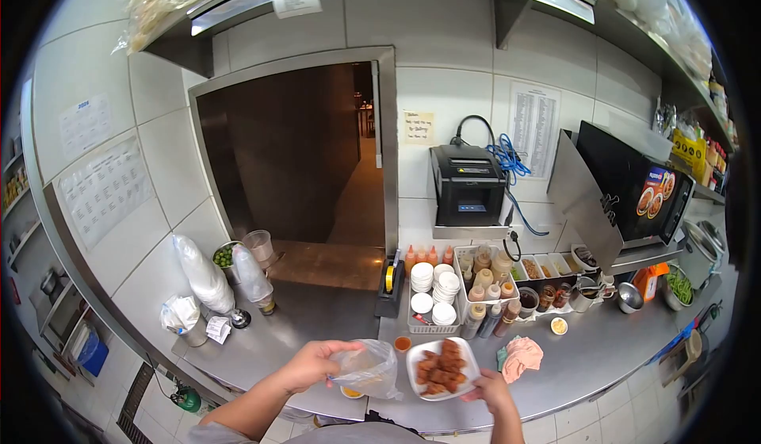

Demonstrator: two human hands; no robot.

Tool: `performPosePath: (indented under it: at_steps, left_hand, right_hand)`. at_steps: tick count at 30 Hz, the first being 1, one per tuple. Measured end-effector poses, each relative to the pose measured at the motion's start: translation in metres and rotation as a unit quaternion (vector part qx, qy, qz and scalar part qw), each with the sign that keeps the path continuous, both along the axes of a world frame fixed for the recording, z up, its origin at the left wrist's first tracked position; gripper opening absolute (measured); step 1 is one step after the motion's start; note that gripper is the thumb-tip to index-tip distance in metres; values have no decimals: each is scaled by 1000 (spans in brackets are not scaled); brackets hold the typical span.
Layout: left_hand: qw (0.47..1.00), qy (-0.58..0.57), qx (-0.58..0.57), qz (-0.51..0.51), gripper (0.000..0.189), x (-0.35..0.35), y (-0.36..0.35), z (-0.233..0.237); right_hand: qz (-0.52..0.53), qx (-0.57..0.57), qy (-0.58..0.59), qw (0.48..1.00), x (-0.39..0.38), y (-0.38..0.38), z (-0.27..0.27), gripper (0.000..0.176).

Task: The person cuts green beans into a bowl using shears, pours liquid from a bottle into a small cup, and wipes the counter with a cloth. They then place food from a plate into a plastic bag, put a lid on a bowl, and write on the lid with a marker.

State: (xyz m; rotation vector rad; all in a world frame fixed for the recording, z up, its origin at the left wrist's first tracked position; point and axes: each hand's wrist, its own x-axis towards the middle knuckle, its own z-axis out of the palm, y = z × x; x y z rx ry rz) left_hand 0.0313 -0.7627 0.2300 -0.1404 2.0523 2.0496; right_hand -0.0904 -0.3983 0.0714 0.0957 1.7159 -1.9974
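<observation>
My left hand (311,365) pinches the rim of a clear plastic bag (369,371), which hangs over the counter's front edge. Just right of the bag, my right hand (493,390) grips the lower right edge of a white square tray (469,354). Reddish-brown fried pieces (441,367) lie in the tray. A small cup of orange sauce (403,343) stands on the counter behind the bag and tray. Partly hidden under the bag is a bowl with something yellow (351,392). A pink cloth (523,358) lies to the right of the tray.
Stacked white lids (422,276) fill a basket behind the tray, beside squeeze bottles (476,317). A small yellow-filled cup (559,326) and a metal bowl (630,297) stand right. Rolls of plastic bags (202,273) stand left. A black printer (469,185) sits on a wall shelf.
</observation>
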Motion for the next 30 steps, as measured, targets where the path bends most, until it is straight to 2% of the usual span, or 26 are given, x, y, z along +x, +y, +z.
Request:
performPosePath:
  at_steps: [4, 9, 11, 13, 16, 19, 21, 22, 25, 26, 27, 28, 29, 30]
  left_hand:
    - [998, 31, 33, 54, 57, 49, -41, 6]
    - [993, 6, 60, 101, 57, 111, -96, 0]
    - [988, 20, 57, 143, 57, 138, -123, -3]
    - [987, 16, 44, 152, 57, 165, -155, -10]
    - [961, 23, 92, 260, 62, 214, -185, -21]
    - [953, 20, 59, 296, 62, 249, -220, -33]
    - [945, 7, 63, 320, 61, 261, -236, -35]
    - [940, -4, 68, 335, 61, 268, -245, -41]
    - [934, -20, 63, 351, 60, 269, -262, -42]
    - [932, -22, 57, 359, 60, 268, -264, -42]
    - [935, -27, 53, 350, 60, 266, -266, -45]
    - [932, -10, 66, 356, 59, 263, -270, -53]
    - [929, 9, 80, 362, 58, 257, -276, -62]
    - [940, 28, 73, 333, 60, 252, -282, -74]
  right_hand:
    - [103, 20, -9, 994, -27, -116, -3, 33]
    - [106, 11, -8, 994, -43, -261, -30, 25]
    - [31, -7, -40, 999, -49, -317, -49, 24]
    - [11, -20, -45, 999, -56, -362, -69, 25]
    - [-32, -13, -44, 998, -68, -417, -86, 26]
    - [-40, 11, -23, 999, -91, -462, -121, 26]
    - [-132, -3, -37, 991, -94, -484, -132, 26]
    - [-147, -24, -85, 985, -98, -491, -137, 28]
    - [-147, -73, -109, 980, -82, -497, -127, 30]
    - [-207, -29, -97, 973, -71, -500, -116, 43]
    - [-216, -31, -102, 971, -48, -493, -110, 43]
    - [-134, 38, 93, 986, -25, -485, -102, 52]
    - [-45, 108, 285, 951, -2, -476, -91, 61]
    - [186, 219, 210, 935, 24, -463, -81, 77]
